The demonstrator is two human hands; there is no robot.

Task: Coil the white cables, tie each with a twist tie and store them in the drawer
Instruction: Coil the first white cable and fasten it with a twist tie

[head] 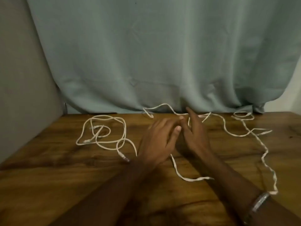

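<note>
A round white cable (106, 119) lies in a loose tangle on the left of the wooden table (57, 185), its plug end (124, 158) near my left wrist. A flat white cable (264, 152) sprawls across the right side, with a small loop (242, 115) at the back. Another stretch (187, 178) of it runs out from under my hands. My left hand (156, 141) hovers at the table's centre, fingers extended and holding nothing. My right hand (195, 137) is beside it, index finger stretched out. A short bit of cable (189, 122) shows between the hands; whether the right hand grips it is unclear.
A pale green curtain (162, 62) hangs down to the table's back edge. A grey panel (24, 95) stands at the left. A silver bracelet (260, 203) is on my right wrist. No drawer or twist tie is in view.
</note>
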